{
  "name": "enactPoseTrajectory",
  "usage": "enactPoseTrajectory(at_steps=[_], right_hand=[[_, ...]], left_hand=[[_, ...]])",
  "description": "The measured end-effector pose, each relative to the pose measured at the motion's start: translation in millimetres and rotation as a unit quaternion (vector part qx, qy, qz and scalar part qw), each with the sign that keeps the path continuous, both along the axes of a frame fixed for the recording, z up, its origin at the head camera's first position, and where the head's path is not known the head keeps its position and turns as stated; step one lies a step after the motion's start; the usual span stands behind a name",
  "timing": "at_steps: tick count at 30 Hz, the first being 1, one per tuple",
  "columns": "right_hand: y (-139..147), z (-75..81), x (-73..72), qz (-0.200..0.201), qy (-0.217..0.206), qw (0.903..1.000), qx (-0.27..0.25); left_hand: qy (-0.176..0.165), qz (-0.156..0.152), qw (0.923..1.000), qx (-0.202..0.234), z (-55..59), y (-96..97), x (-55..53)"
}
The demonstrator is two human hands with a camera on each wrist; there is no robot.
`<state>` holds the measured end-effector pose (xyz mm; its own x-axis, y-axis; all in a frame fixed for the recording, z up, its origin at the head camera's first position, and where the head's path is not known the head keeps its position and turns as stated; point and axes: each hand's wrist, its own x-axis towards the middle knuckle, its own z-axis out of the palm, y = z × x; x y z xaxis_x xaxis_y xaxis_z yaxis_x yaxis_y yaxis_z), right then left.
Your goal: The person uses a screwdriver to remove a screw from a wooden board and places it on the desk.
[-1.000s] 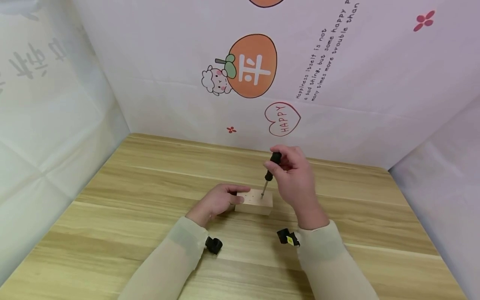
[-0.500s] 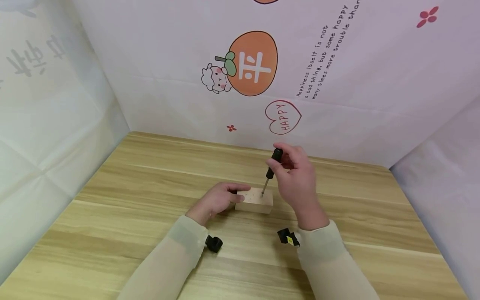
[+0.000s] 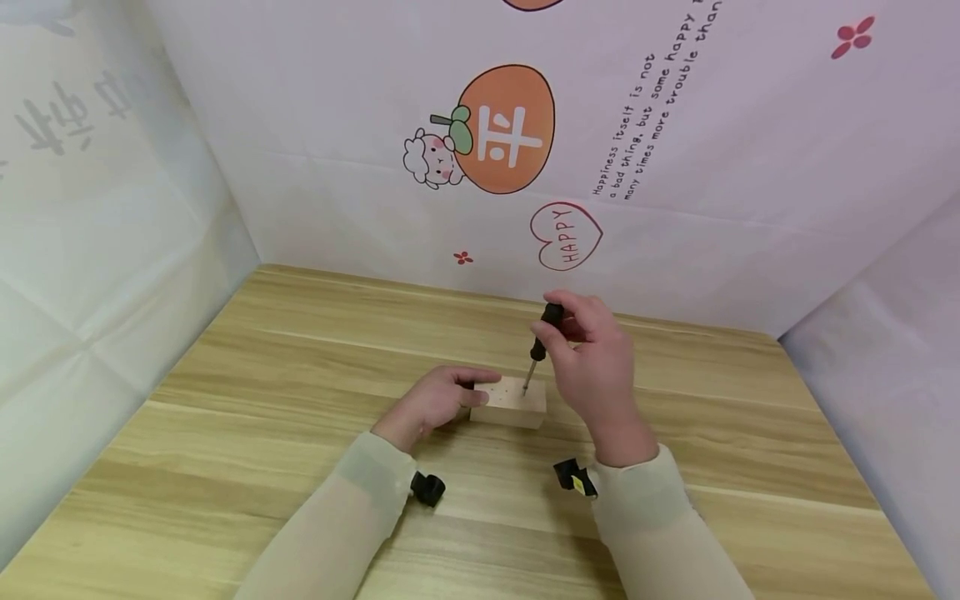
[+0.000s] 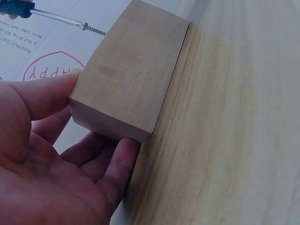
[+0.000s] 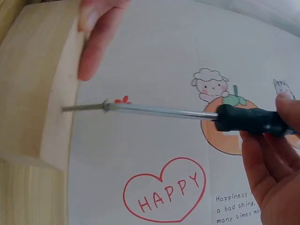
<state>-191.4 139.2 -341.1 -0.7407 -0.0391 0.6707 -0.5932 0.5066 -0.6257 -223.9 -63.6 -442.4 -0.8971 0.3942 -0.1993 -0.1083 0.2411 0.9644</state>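
A pale wooden block (image 3: 507, 414) with several small holes in its top lies on the table. My left hand (image 3: 438, 404) grips its left end, thumb on the top face and fingers around the far side and end. My right hand (image 3: 596, 354) holds a screwdriver (image 3: 537, 348) by its black handle, thumb and fingers pinching it. The shaft slants down to the head of a screw (image 5: 84, 107), whose tip stands in the block's top near the right end. Much of the thread shows above the wood in the right wrist view.
The wood-grain table (image 3: 300, 350) reaches back to a white printed cloth (image 3: 337, 167) hung behind it, with more cloth at both sides. A small black device (image 3: 428, 489) sits at the left cuff, another black device (image 3: 576, 478) at the right.
The right hand and screwdriver handle shift only slightly, with the screwdriver staying on the screw. The left hand and block stay in place.
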Motion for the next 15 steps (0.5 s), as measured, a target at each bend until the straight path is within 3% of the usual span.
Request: enactPoseTrajectory(at_steps=[7, 15], right_hand=[[3.2, -5.0, 5.0, 0.059, -0.042, 0.9938, -0.085], [6.0, -4.4, 5.4, -0.004, -0.029, 0.9986, -0.043]], left_hand=[[-0.005, -0.001, 1.0000, 0.002, -1.1, 0.9, -0.2], [-0.001, -0.001, 1.0000, 0.000, -3.1, 1.8, -1.2]])
